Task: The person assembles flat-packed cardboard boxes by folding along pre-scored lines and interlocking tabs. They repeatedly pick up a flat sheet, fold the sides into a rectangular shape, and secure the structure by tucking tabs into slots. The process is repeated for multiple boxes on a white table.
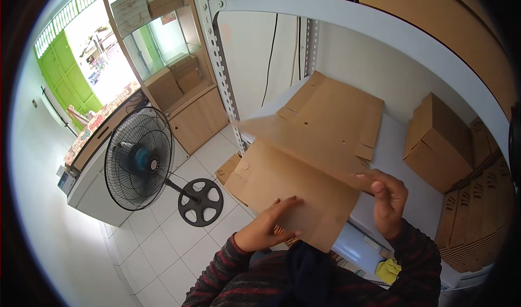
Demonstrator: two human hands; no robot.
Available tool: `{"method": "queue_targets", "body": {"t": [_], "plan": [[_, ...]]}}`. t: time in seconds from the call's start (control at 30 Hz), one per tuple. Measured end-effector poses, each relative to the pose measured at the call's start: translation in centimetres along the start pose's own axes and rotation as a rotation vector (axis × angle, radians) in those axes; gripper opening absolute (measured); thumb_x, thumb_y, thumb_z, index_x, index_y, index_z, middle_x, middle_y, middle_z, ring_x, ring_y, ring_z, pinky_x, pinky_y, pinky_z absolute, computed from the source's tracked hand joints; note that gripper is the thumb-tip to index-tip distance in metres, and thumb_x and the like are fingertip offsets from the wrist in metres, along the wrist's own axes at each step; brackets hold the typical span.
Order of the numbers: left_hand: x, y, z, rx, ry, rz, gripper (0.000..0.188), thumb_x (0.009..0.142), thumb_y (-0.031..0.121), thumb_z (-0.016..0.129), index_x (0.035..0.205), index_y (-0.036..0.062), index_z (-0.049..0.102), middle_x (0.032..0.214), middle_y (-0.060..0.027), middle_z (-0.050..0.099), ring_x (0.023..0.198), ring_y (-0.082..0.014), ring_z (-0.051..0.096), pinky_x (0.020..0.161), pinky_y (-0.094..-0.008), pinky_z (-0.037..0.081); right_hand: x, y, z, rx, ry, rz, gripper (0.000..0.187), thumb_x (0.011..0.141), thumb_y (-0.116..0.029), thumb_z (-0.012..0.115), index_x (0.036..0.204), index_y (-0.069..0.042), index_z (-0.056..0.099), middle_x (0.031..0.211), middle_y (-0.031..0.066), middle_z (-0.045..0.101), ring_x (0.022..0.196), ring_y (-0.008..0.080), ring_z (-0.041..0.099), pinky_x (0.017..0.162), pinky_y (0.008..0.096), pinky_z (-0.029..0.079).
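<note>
A flat brown cardboard box blank point(293, 190) lies in front of me, with a fold across it and its far panel lifted and blurred by motion. My left hand point(266, 225) is at its near left part, thumb and fingers spread apart. At the right end of the fold, my right hand point(389, 203) has its fingers curled around the lifted panel's edge; the fingertips are partly hidden. Beyond, another flattened cardboard piece point(339, 109) with slots and small holes rests on the white shelf surface point(388, 144).
Folded cardboard boxes point(439, 138) stand at the right, above a stack of flattened cardboard point(472, 214). A black standing fan point(141, 160) is on the tiled floor at the left. A metal shelf post point(220, 62) rises ahead. A yellow cloth point(388, 271) lies low, near my right forearm.
</note>
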State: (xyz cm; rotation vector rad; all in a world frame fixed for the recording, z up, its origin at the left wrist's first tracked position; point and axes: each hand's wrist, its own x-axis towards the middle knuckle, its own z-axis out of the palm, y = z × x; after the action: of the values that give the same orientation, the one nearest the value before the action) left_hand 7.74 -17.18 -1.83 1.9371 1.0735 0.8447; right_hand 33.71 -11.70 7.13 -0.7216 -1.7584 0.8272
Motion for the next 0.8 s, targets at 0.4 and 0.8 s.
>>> {"method": "queue_targets", "body": {"t": [0.4,0.8], "plan": [[3.3,-2.8,-1.9,-0.963,0.523,-0.157,0.051,0.103,0.023,0.044,0.146,0.0063,0.023,0.143,-0.0158,0.041,0.129,-0.0308,0.047,0.103,-0.0467,0.042,0.2,3.0,-0.2,0.045,-0.031,0.3,0.021,0.096,-0.015,0.06,0.101,0.004,0.066,0.089,0.005,0.069,0.081,0.008,0.061,0.075,0.024,0.048],[5.7,-5.4,-0.5,-1.107,0.723,-0.119,0.032,0.094,-0.002,0.051,0.125,-0.0021,0.042,0.121,-0.0142,0.058,0.107,-0.0249,0.061,0.089,-0.0377,0.054,-0.9,4.7,2.1,0.262,-0.304,0.492,0.023,0.091,0.001,0.059,0.114,0.005,0.057,0.103,0.0104,0.067,0.096,0.013,0.065,0.087,0.0259,0.051]]}}
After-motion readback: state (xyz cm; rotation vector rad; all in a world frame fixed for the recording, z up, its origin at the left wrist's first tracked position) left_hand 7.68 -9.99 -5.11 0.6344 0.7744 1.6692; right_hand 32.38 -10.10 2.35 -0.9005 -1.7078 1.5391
